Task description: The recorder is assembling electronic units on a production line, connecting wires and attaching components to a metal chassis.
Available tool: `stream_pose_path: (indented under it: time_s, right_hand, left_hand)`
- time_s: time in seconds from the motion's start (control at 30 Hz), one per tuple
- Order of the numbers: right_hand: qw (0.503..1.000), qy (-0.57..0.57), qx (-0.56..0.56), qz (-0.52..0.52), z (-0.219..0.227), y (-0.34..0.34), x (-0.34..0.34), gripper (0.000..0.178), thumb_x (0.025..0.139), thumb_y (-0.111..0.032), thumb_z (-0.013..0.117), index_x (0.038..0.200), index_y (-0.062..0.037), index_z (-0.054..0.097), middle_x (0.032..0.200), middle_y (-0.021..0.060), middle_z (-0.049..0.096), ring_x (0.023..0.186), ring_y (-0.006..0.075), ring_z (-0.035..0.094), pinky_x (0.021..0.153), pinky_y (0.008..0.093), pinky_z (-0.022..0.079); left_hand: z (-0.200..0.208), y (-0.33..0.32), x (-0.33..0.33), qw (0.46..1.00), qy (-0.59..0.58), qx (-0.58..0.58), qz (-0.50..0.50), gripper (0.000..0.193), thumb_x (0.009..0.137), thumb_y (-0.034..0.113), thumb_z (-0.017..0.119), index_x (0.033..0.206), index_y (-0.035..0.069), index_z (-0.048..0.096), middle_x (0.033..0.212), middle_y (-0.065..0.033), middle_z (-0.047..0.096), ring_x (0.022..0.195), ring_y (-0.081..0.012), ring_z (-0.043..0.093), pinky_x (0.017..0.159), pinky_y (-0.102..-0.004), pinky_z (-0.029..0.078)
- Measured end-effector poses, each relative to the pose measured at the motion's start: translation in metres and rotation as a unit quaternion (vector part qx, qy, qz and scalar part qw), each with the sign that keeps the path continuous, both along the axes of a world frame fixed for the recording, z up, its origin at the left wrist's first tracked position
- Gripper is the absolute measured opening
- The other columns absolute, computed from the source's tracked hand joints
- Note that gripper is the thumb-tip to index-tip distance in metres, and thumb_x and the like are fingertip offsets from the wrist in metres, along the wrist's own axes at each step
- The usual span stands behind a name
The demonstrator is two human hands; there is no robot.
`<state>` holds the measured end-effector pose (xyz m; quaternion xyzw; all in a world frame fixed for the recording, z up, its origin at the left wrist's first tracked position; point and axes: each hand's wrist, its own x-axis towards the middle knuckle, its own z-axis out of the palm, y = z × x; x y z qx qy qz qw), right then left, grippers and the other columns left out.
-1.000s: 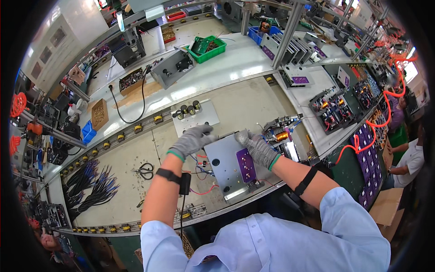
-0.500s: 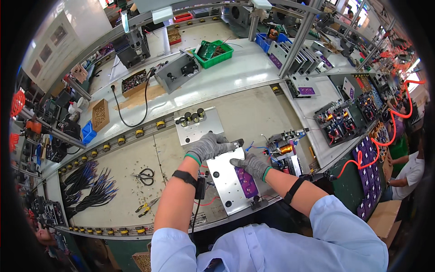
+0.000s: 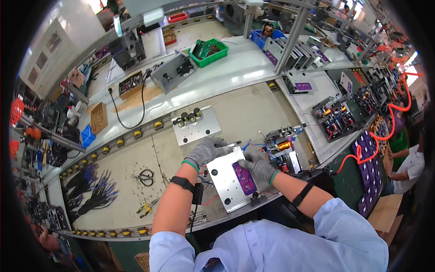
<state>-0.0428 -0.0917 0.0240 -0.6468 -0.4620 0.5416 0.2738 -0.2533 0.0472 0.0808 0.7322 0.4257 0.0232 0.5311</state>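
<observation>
A silver metal panel (image 3: 222,181) with a purple printed patch (image 3: 245,179) lies tilted in front of me at the bench's near edge. My left hand (image 3: 205,153), in a grey glove, grips its far left edge, fingers reaching along the far side. My right hand (image 3: 260,167), gloved too, is closed at the far right corner, its thumb by the purple patch; its other fingertips are partly hidden. Right of that hand sits an open electronic assembly (image 3: 284,147) with a copper coil and blue wires. Beyond my left hand lies a second metal plate (image 3: 197,131) carrying several black cylinders.
Scissors (image 3: 145,177), yellow-handled pliers (image 3: 148,207) and bundles of black cables (image 3: 93,195) lie to the left. A green bin (image 3: 209,52) holds circuit boards at the back. More electronic assemblies (image 3: 337,118) and a coiled red hose (image 3: 359,156) are on the right, where another person sits.
My right hand has slid off the panel's face toward its right edge. My left hand stays at the far left edge, and the panel has hardly moved.
</observation>
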Motion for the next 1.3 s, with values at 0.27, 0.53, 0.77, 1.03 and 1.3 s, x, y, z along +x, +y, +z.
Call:
stream_pose_path:
  time_s: [0.27,0.53,0.77,1.03,1.3]
  right_hand:
    - [0.996,-0.076,0.002,0.05,-0.059,-0.07,0.019,0.075,0.092,-0.058,0.061,0.131,0.005,0.057,0.119,0.025,0.067,0.112,0.034,0.065,0.096,0.0412,0.05]
    - [0.999,-0.031,0.007,0.004,-0.021,-0.064,0.013,0.084,0.084,-0.061,0.069,0.129,0.0091,0.059,0.117,0.0253,0.069,0.11,0.0312,0.067,0.095,0.0396,0.051]
    - [0.972,-0.216,0.032,0.086,-0.028,-0.042,0.026,0.056,0.098,-0.056,0.044,0.119,-0.0099,0.068,0.108,0.0242,0.069,0.104,0.0398,0.065,0.092,0.0481,0.049]
    - [0.958,-0.22,0.177,0.043,-0.067,0.04,0.02,0.037,0.091,-0.038,0.061,0.113,-0.0097,0.069,0.1,0.0182,0.072,0.095,0.0351,0.07,0.086,0.0475,0.054]
    - [0.896,-0.371,0.164,0.181,-0.071,0.056,0.008,0.022,0.086,-0.01,0.058,0.099,-0.0062,0.075,0.092,0.0179,0.074,0.088,0.0365,0.073,0.069,0.0498,0.057]
  left_hand:
    - [0.006,-0.006,0.01,0.997,0.031,-0.063,0.029,0.06,0.081,0.043,0.083,0.12,0.0,0.068,0.1,-0.0107,0.074,0.087,-0.0154,0.067,0.079,-0.0316,0.054]
    - [0.0,0.001,-0.006,0.994,0.002,-0.081,0.071,0.052,0.082,0.037,0.084,0.116,0.0,0.071,0.088,-0.0016,0.07,0.074,-0.0094,0.062,0.069,-0.0261,0.052]
    - [0.0,-0.004,-0.001,0.994,0.015,-0.065,0.085,0.059,0.079,0.041,0.085,0.116,-0.002,0.069,0.089,-0.0011,0.07,0.074,-0.0094,0.061,0.069,-0.0272,0.052]
    - [-0.004,-0.01,0.005,0.991,0.005,-0.074,0.115,0.056,0.076,0.045,0.086,0.109,0.002,0.07,0.087,-0.0011,0.069,0.071,-0.0093,0.061,0.066,-0.0254,0.051]
    - [-0.007,-0.002,-0.001,0.987,0.008,-0.098,0.129,0.041,0.083,0.031,0.083,0.109,0.0,0.072,0.083,-0.0008,0.069,0.071,-0.0075,0.06,0.064,-0.0241,0.049]
